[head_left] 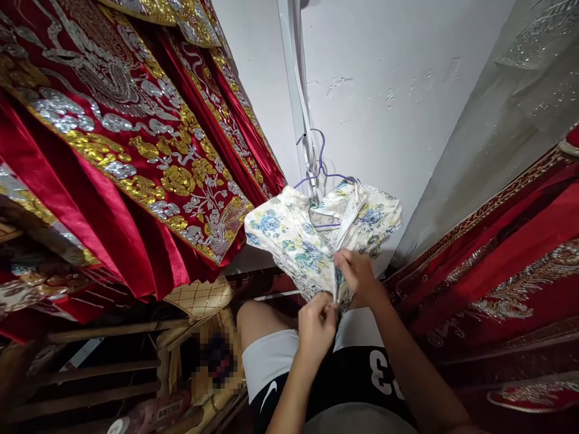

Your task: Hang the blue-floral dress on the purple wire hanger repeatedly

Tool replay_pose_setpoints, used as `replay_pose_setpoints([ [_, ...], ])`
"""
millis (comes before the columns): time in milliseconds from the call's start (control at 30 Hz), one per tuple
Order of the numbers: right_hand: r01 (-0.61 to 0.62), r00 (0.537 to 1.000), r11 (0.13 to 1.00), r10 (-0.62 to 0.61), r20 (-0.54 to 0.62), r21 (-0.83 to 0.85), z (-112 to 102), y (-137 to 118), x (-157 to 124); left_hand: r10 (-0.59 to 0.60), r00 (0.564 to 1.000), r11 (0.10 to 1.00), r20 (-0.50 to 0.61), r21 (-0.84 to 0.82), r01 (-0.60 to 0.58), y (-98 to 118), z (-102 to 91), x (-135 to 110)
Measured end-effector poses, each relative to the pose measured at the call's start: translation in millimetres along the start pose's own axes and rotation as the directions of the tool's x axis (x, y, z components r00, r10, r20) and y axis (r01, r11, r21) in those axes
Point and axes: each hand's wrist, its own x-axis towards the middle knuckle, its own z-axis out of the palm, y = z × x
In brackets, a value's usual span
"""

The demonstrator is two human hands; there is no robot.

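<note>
A white garment with blue and yellow flowers hangs on a purple wire hanger against the white wall. My left hand pinches the garment's front edge low down, fingers closed on the cloth. My right hand is just above it, fingers curled round the same edge. The two hands almost touch. My knee in black and white shorts is below them.
Red robes with gold and silver embroidery hang close on the left. More red embroidered cloth fills the right side. A wooden rack and a gold quilted item sit low on the left.
</note>
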Motion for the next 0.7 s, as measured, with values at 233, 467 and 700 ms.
replay_pose_setpoints([
  [233, 0.299, 0.944, 0.932, -0.321, -0.083, -0.204, -30.5, -42.9, 115.9, 0.181, 0.943, 0.948, 0.278, 0.208, -0.243, 34.8, 9.5, -19.7],
  [467, 0.287, 0.942, 0.942, -0.311, -0.129, -0.175, -31.2, -54.9, 115.6, 0.282, 0.738, 0.942, 0.614, -0.029, -0.335, 64.3, -51.8, 33.6],
  [700, 0.222, 0.957, 0.974, -0.209, -0.202, 0.043, -21.6, -73.9, 89.4, 0.396, 0.909, 0.918, -0.128, 0.086, -0.387, 98.5, -98.8, 128.7],
])
